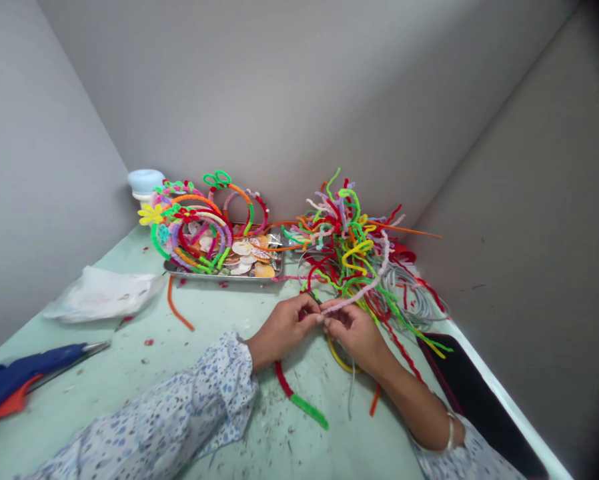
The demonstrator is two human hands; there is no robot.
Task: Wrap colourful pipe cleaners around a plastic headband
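My left hand (284, 327) and my right hand (352, 330) meet at the middle of the pale green table (219, 327), fingers pinched together. Between them they grip a headband (299, 399) wrapped in red and green pipe cleaner, which curves toward me under my left wrist. My right hand also pinches a pale pink pipe cleaner (364, 290) that runs up and right into the pile. A tangled heap of coloured pipe cleaners (349, 240) lies just beyond my hands.
A metal tray (224, 273) holds finished decorated headbands (194, 227) and shell-like pieces. A blue glue gun (24, 377) lies at the left, a crumpled plastic bag (104, 293) behind it, a loose orange pipe cleaner (179, 310) nearby. A black phone (479, 400) lies right.
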